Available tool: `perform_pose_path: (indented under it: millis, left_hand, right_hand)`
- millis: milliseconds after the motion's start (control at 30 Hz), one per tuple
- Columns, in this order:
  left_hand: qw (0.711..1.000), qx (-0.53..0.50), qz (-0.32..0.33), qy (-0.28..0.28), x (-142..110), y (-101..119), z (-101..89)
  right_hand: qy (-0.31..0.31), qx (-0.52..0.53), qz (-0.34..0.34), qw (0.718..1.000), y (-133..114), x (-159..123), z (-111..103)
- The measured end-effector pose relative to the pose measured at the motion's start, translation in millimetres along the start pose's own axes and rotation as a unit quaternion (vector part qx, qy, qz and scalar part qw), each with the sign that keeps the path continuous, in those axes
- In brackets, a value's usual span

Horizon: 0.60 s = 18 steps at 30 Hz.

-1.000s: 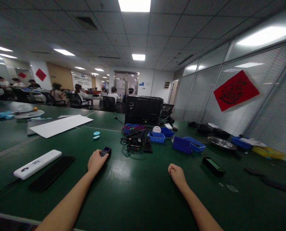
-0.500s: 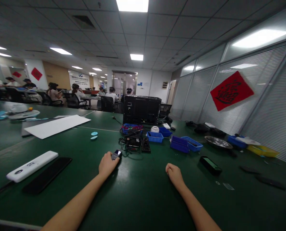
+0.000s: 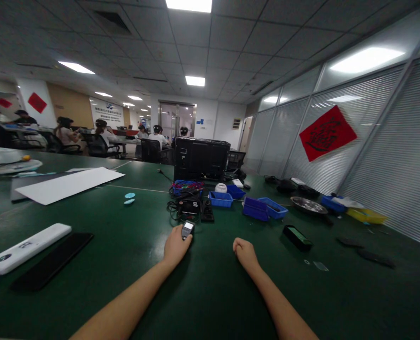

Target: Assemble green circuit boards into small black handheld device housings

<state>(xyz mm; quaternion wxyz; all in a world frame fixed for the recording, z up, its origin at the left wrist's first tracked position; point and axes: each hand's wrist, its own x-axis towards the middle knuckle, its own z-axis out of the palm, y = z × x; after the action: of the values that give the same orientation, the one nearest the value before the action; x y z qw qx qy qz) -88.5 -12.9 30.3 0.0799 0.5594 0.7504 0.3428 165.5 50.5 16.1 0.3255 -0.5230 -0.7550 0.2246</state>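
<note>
My left hand (image 3: 176, 246) is wrapped round a small dark handheld device with a lit screen (image 3: 188, 229), just above the green table and left of the middle. The screen faces up towards me, its kind not clear from here. To the right, my right hand (image 3: 244, 252) rests on the table as a loose fist, nothing showing in it. Beyond the device lie a black box with tangled cables (image 3: 189, 206) and a small black stand-like part (image 3: 207, 211). A black case with a green top (image 3: 297, 237) sits to the right of my right hand.
A white power-bank-like bar (image 3: 28, 248) and a black slab (image 3: 52, 261) lie at left, behind them a white board (image 3: 71, 184). Blue bins (image 3: 220, 199), a baseball (image 3: 221, 188), a black monitor-like case (image 3: 202, 158) and a metal pan (image 3: 308, 205) stand further back. People sit at far desks.
My left hand has carried the device rightwards, towards my right hand, and its screen now shows bright. The view has turned a little to the right. My right hand stays a fist.
</note>
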Motion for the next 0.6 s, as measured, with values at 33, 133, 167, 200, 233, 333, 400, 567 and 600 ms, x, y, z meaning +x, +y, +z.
perform_pose_path:
  millis: [33, 133, 167, 200, 233, 333, 400, 567, 600]
  left_hand:
    - [1.0, -0.002, 0.002, -0.005, -0.3, 3.5, 3.3]
    - [1.0, -0.008, 0.003, -0.02, -1.2, 13.3, 13.0]
    - [1.0, -0.011, 0.005, -0.025, -1.6, 16.2, 16.6]
    - [0.999, -0.014, 0.007, -0.029, -2.2, 18.9, 20.5]
    - [0.999, -0.017, 0.009, -0.032, -2.8, 21.5, 24.5]
    - [0.999, -0.024, 0.008, -0.04, -4.7, 28.7, 36.4]
    - [0.998, -0.034, 0.011, -0.05, -5.8, 34.2, 43.7]
    - [0.993, -0.088, 0.008, -0.083, -12.1, 53.9, 63.2]
    - [0.991, -0.098, 0.006, -0.089, -14.6, 58.6, 67.6]
  right_hand:
    - [0.0, -0.002, -0.003, 1.0, 0.9, 0.3, 0.7]
    - [0.004, -0.005, -0.009, 1.0, 3.3, 1.0, 2.1]
    - [0.004, -0.004, -0.006, 1.0, 3.7, 1.0, 2.1]
    - [0.004, -0.002, -0.004, 1.0, 3.8, 0.9, 1.9]
    - [0.004, -0.001, -0.003, 1.0, 3.5, 0.7, 1.5]
    - [0.003, -0.004, -0.003, 1.0, 0.9, -0.2, -0.5]
    - [0.004, -0.006, -0.004, 1.0, -1.5, -0.9, -1.5]
    - [0.011, 0.0, -0.005, 1.0, -4.7, -2.2, -0.4]
    - [0.014, 0.002, -0.009, 1.0, -4.5, -2.3, 0.2]
